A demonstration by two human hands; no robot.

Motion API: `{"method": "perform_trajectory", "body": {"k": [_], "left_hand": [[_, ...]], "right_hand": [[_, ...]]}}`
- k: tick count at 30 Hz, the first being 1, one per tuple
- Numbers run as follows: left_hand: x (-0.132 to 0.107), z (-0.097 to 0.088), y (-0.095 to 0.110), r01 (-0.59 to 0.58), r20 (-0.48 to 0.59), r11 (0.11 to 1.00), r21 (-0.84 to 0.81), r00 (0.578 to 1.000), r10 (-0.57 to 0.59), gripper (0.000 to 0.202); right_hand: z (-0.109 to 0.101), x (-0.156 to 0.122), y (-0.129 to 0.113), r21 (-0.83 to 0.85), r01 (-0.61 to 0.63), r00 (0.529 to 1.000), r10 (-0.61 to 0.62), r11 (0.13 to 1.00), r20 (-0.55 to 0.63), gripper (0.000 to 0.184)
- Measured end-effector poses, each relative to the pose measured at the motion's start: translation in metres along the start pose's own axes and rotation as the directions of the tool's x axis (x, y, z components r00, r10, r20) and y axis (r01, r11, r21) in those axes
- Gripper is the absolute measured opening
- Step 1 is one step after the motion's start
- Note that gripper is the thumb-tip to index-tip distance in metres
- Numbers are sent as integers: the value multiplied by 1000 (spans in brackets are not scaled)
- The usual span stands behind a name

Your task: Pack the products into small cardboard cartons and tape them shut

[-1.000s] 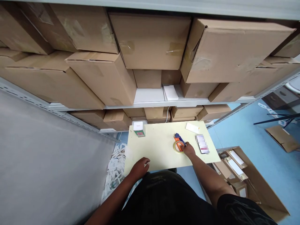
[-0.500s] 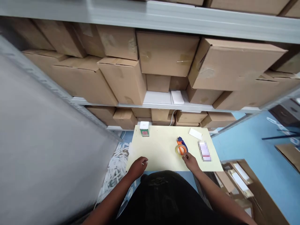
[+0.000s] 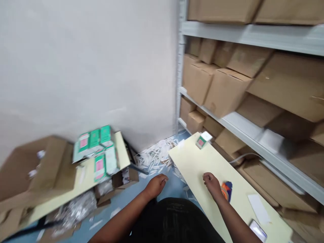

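1. A person's right hand [image 3: 212, 182] sits curled in a loose fist on the pale-yellow table [image 3: 192, 162], with nothing visible inside it. It is just beside an orange-and-blue tape dispenser [image 3: 226, 189] lying at the table's middle. The hand partly hides the dispenser, and whether the two touch cannot be told.
2. The left hand [image 3: 157, 185] hangs off the table's near-left edge, over the blue floor [image 3: 121, 202], fingers slack and holding nothing.
3. By the look of it, little is under way. The dispenser is not lifted. A small green-and-white box [image 3: 202, 140] stands untouched at the table's far end, well apart from both hands. A white card [image 3: 258, 208] and a phone [image 3: 257, 231] lie at the table's near-right end.
4. Grey shelving [image 3: 243, 125] stacked with cardboard cartons [image 3: 222, 91] runs along the table's right side, and a blank wall [image 3: 88, 67] rises to the table's left.
5. White paper strips [image 3: 154, 158] litter the floor off the table's far-left corner. Further left of the table, a second board [image 3: 121, 152] carrying green packets [image 3: 95, 138] tilts across open boxes [image 3: 30, 165].
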State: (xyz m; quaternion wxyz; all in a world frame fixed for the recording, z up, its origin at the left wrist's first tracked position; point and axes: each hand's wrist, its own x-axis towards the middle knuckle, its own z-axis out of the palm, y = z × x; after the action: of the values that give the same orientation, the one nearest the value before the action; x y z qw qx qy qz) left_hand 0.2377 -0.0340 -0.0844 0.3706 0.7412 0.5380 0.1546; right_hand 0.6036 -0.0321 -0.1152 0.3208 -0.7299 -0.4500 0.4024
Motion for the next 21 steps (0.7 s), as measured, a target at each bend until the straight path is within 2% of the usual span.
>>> {"method": "perform_trajectory", "body": {"k": [2,4,8,11,15,18,21], "left_hand": [[-35,-8,-10,60,-97,998,-12,993,-61,28],[-71,-17,-22,117,-179,993,-33,976,-121,28],[-147,-37,-52,210,-305,974,-90,925,-228,26],[-211,-54,-81,257,-380,955,-148,876,-295,23],[-300,-83,-128,313,-436,922,-229,814,-384,22],[-362,-107,-163,363,-474,894,-264,758,-448,22],[-414,-130,-193,404,-516,865,-297,695,-501,22]], "right_hand": [[28,-4,-12,-31,42,989,-37,999,145,35],[58,-12,-29,-85,110,967,-87,990,240,34],[127,-38,-69,-161,299,888,-212,940,408,33],[186,-65,-99,-153,383,840,-274,911,468,35],[275,-111,-141,-128,435,799,-317,891,511,39],[338,-153,-173,-111,439,777,-315,892,545,40],[391,-195,-202,-66,421,754,-309,904,579,39]]}}
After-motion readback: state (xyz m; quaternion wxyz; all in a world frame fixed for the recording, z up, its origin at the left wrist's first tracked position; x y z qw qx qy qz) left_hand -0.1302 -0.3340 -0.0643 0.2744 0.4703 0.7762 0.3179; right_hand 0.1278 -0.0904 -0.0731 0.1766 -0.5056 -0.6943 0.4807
